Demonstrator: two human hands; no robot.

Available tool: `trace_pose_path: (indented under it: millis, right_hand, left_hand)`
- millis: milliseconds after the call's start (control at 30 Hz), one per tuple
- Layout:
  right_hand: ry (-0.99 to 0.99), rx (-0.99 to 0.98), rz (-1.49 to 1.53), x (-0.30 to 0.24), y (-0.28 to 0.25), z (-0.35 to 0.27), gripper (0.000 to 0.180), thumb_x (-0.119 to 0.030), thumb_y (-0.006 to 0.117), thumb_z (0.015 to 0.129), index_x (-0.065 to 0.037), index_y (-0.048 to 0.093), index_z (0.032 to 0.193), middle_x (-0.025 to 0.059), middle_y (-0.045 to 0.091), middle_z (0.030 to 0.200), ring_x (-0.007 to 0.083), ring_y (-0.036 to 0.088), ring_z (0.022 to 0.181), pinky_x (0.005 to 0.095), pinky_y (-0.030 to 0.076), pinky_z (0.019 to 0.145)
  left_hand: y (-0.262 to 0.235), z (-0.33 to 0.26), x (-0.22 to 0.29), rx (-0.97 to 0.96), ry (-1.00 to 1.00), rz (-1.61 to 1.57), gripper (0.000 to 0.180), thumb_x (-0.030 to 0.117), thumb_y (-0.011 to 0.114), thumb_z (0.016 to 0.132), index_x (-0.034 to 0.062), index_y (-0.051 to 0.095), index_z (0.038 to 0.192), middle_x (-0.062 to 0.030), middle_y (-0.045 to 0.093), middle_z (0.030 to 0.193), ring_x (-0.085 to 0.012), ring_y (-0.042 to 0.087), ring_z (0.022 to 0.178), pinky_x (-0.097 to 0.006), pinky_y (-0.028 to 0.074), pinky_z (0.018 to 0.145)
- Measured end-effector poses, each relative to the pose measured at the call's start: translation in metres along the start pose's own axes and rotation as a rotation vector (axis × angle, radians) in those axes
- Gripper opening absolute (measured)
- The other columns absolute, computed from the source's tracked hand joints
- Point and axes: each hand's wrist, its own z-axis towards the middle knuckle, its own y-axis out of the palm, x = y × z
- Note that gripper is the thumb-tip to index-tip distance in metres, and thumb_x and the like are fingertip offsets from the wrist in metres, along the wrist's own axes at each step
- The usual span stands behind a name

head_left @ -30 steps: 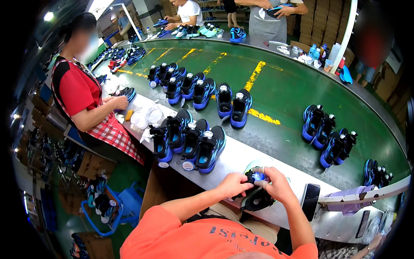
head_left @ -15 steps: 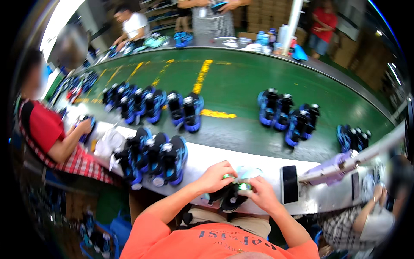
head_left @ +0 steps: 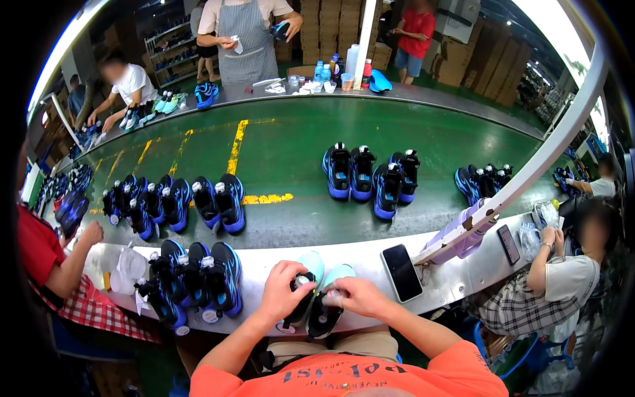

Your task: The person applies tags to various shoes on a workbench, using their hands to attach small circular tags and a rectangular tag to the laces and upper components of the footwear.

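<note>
Two mint-toed shoes (head_left: 313, 263) with black collars stand side by side in front of me, toes pointing away, at the near edge of the metal bench. My left hand (head_left: 284, 291) is closed on the collar of the left shoe, its thumb beside a white wad (head_left: 302, 280) in the opening. Over the opening of the right shoe (head_left: 340, 270), my right hand (head_left: 360, 296) pinches a whitish crumpled wad (head_left: 333, 299), blurred by motion. To the left, a group of black and blue shoes (head_left: 227, 278) stands on the bench.
Beyond the metal bench (head_left: 264, 255) runs a green work surface (head_left: 284, 145) with several blue-black shoes (head_left: 387, 188). Right of my hands lie a phone (head_left: 401, 272), a purple bottle (head_left: 456, 231) and a slanting white post (head_left: 522, 175). Co-workers sit on both sides.
My view has swung right, so the bench and shoes appear further left. My hands have moved slightly apart, and the pair's mint toes now show more plainly between them.
</note>
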Motion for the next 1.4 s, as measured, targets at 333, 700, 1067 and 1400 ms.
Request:
trace_pose_path:
  millis: [333, 700, 1067, 1400]
  right_hand:
    - [-0.003, 0.04, -0.141, 0.01, 0.005, 0.013, 0.028, -0.017, 0.068, 0.08, -0.009, 0.064, 0.107, 0.0103, 0.057, 0.077, 0.0251, 0.053, 0.067, 0.0347, 0.044, 0.063]
    - [-0.064, -0.173, 0.224, 0.006, -0.021, -0.003, 0.037, -0.015, 0.07, 0.076, -0.012, 0.066, 0.113, 0.0055, 0.056, 0.088, 0.0167, 0.052, 0.077, 0.029, 0.044, 0.068]
    - [-0.093, -0.014, 0.149, 0.009, -0.008, -0.003, 0.031, -0.017, 0.071, 0.077, -0.011, 0.066, 0.107, 0.0064, 0.051, 0.075, 0.0195, 0.051, 0.066, 0.0302, 0.044, 0.061]
    - [-0.044, -0.058, 0.144, 0.002, -0.008, -0.001, 0.036, -0.012, 0.068, 0.078, -0.012, 0.065, 0.113, 0.0067, 0.052, 0.076, 0.0187, 0.052, 0.068, 0.0292, 0.044, 0.062]
  left_hand:
    - [0.019, -0.043, 0.029, -0.41, -0.895, -0.828, 0.033, 0.028, 0.054, 0.095, -0.0033, 0.056, 0.107, -0.0125, 0.063, 0.097, -0.0184, 0.065, 0.077, -0.027, 0.052, 0.062]
    - [0.03, -0.048, 0.049, -0.313, -0.978, -0.851, 0.023, 0.015, 0.053, 0.094, -0.0054, 0.058, 0.105, -0.0144, 0.063, 0.1, -0.0204, 0.066, 0.087, -0.026, 0.055, 0.062]
    - [0.031, -0.047, 0.045, -0.301, -0.989, -0.802, 0.019, 0.01, 0.053, 0.094, -0.005, 0.059, 0.104, -0.0129, 0.064, 0.1, -0.02, 0.066, 0.09, -0.026, 0.057, 0.062]
    - [0.027, -0.045, 0.043, -0.287, -1.037, -0.846, 0.02, 0.01, 0.055, 0.092, -0.0051, 0.059, 0.104, -0.0136, 0.064, 0.101, -0.0207, 0.067, 0.091, -0.026, 0.056, 0.061]
